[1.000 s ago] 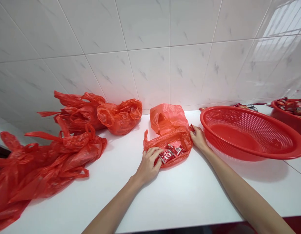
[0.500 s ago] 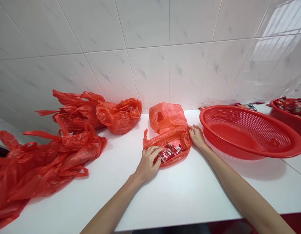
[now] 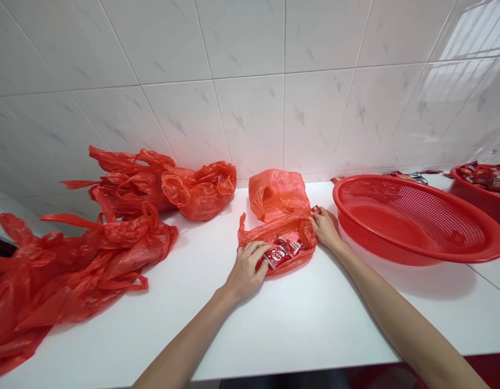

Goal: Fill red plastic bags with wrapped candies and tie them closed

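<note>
A red plastic bag (image 3: 292,266) lies open on the white counter in front of me, its mouth facing me. Inside it rest a few small red sachets (image 3: 279,255) with white print. My left hand (image 3: 250,266) is closed on the bag's left edge, its fingertips beside the nearest sachet. At the bag's right side, my right hand (image 3: 326,228) has its fingers bent around a small red packet (image 3: 315,209), of which only the top shows. Directly behind is another red plastic bag (image 3: 279,189), mouth partly open.
On the right stands a large red mesh basket (image 3: 420,254), close to my right forearm. Beyond it, a red tub (image 3: 482,197) holds many red packets. Several knotted red bags (image 3: 124,243) are heaped on the left. A tiled wall (image 3: 250,124) borders the counter (image 3: 298,324) at the back.
A red packet now shows more clearly at my right fingertips, and the bag's right edge has drawn slightly inward. My left hand stays in place. The view has shifted slightly.
</note>
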`<state>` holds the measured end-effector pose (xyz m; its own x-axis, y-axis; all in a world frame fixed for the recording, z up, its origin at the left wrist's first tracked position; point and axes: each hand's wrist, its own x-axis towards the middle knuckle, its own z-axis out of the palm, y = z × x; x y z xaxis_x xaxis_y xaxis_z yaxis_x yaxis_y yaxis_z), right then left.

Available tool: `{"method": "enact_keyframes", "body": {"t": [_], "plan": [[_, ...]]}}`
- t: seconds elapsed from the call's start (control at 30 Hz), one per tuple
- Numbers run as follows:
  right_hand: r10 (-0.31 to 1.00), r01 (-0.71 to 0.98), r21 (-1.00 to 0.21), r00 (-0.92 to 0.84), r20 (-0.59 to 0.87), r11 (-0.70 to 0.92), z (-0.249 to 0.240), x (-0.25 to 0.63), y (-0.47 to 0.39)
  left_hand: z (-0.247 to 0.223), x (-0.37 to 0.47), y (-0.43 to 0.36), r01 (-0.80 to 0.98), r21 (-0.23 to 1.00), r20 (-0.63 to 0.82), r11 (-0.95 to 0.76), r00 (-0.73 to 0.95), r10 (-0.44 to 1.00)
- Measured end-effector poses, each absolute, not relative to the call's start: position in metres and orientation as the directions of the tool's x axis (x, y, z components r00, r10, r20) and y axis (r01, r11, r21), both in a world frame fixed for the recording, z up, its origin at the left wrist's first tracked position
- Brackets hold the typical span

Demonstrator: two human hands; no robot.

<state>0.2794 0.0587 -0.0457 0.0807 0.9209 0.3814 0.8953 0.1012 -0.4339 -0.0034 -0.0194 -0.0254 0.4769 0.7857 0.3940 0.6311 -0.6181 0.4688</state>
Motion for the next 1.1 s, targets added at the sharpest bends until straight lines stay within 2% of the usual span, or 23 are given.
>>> {"method": "enact_keyframes", "body": {"t": [0.17,0.33,0.4,0.47,0.57,0.67,0.73,0.83,0.97,1.1], "plan": [[0.9,0.82,-0.55,0.106,0.422,0.161,-0.04,0.277,0.062,-0.024,-0.003,-0.02,0.629,0.466,0.396,-0.622,0.481,0.782],[0.851,0.747,-0.643,0.215,0.478,0.173,-0.036,0.282,0.06,-0.024,-0.003,-0.02,0.628,0.473,0.393,-0.618,0.478,0.786],[0.813,0.697,-0.681,0.252,0.524,0.223,-0.032,0.281,0.056,-0.024,-0.003,-0.019,0.627,0.478,0.392,-0.615,0.475,0.788],[0.763,0.603,-0.733,0.299,0.573,0.315,-0.025,0.276,0.05,-0.025,-0.004,-0.019,0.635,0.479,0.398,-0.606,0.458,0.795],[0.759,0.341,-0.824,0.338,0.557,0.453,-0.011,0.262,0.037,-0.028,-0.005,-0.017,0.652,0.485,0.417,-0.583,0.413,0.809],[0.87,0.027,-0.9,0.243,0.428,0.435,0.004,0.246,0.022,-0.029,-0.005,-0.015,0.645,0.509,0.444,-0.571,0.372,0.816],[0.921,-0.078,-0.924,0.152,0.359,0.374,0.012,0.236,0.011,-0.025,-0.003,-0.016,0.614,0.55,0.467,-0.566,0.336,0.818],[0.953,-0.146,-0.943,0.004,0.303,0.3,0.016,0.219,-0.003,-0.017,0.003,-0.02,0.494,0.677,0.479,-0.545,0.266,0.837],[0.953,-0.164,-0.96,-0.17,0.252,0.225,0.012,0.2,-0.015,-0.012,0.012,-0.025,0.242,0.863,0.397,-0.443,0.218,0.892],[0.954,-0.179,-0.967,-0.206,0.217,0.181,0.01,0.193,-0.018,-0.016,0.015,-0.024,0.039,0.952,0.291,-0.303,0.193,0.937]]}}
